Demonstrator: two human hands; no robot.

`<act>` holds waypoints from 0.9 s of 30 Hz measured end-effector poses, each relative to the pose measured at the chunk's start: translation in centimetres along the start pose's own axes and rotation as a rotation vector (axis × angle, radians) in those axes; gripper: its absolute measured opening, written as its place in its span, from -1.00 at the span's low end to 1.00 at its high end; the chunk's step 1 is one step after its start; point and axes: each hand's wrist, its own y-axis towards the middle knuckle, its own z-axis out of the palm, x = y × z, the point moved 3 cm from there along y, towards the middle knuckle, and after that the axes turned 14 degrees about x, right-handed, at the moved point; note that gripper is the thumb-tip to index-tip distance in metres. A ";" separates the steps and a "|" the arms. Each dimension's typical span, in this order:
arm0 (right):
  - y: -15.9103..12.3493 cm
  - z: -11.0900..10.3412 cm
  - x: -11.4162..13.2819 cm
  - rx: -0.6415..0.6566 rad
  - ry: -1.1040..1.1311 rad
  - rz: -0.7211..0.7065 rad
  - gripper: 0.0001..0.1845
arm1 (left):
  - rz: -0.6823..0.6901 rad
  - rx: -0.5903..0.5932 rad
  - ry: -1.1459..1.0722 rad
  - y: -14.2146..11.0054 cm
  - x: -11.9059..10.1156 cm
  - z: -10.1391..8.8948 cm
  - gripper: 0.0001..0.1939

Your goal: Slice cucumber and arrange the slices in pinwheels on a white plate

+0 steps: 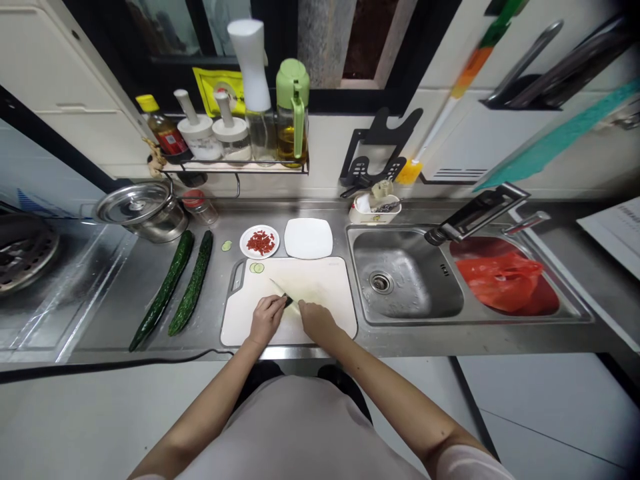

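Note:
On the white cutting board, my left hand is closed, its fingertips on a short dark piece of cucumber that is mostly hidden. My right hand grips a knife whose thin blade points away to the upper left, close by the left fingertips. Its handle is covered by the fist. Two thin cucumber slices lie at the board's far left corner. Past the board are a white plate of chopped red pieces and a bare white square plate.
Two long cucumbers lie left of the board, with a small cut end nearby. A lidded pot stands behind them. On the right is a double sink holding a red bag. A seasoning rack hangs above.

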 end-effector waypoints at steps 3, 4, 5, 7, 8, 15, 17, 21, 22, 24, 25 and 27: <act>-0.2 0.2 -0.3 0.027 0.011 0.005 -0.67 | 0.002 0.002 -0.003 0.0 0.0 0.0 -0.74; -0.3 0.3 -0.3 0.036 0.012 0.009 -0.66 | 0.003 0.003 -0.003 0.0 0.0 0.0 -0.74; -0.4 0.3 -0.4 0.045 0.010 0.012 -0.66 | 0.004 0.004 -0.002 0.0 0.0 0.1 -0.74; -0.5 0.4 -0.5 0.052 0.000 0.010 -0.65 | 0.004 0.003 0.000 -0.1 0.0 0.1 -0.75; -0.4 0.4 -0.5 0.051 -0.007 0.005 -0.66 | 0.004 0.001 -0.001 -0.1 0.0 0.1 -0.75; 0.7 0.0 -0.2 0.012 -0.026 -0.028 -0.66 | -0.002 0.003 -0.012 0.1 -0.1 0.0 -0.74; 1.0 -0.1 0.0 -0.002 -0.029 -0.035 -0.66 | -0.008 0.005 -0.014 0.1 0.0 0.0 -0.74; 1.0 -0.3 0.1 0.010 -0.026 -0.026 -0.67 | -0.013 -0.002 -0.013 0.1 -0.1 -0.1 -0.74; 0.9 -0.2 0.0 0.019 -0.028 -0.024 -0.68 | -0.014 -0.004 -0.014 0.1 -0.1 -0.1 -0.74; 0.4 -0.1 -0.2 0.039 -0.031 -0.012 -0.68 | -0.015 -0.008 -0.016 0.2 -0.3 -0.2 -0.74; 0.2 0.1 -0.4 0.051 -0.031 -0.002 -0.68 | -0.016 -0.010 -0.017 0.2 -0.3 -0.2 -0.74; -0.2 0.3 -0.6 0.074 -0.031 0.018 -0.69 | -0.015 -0.012 -0.019 0.2 -0.4 -0.2 -0.75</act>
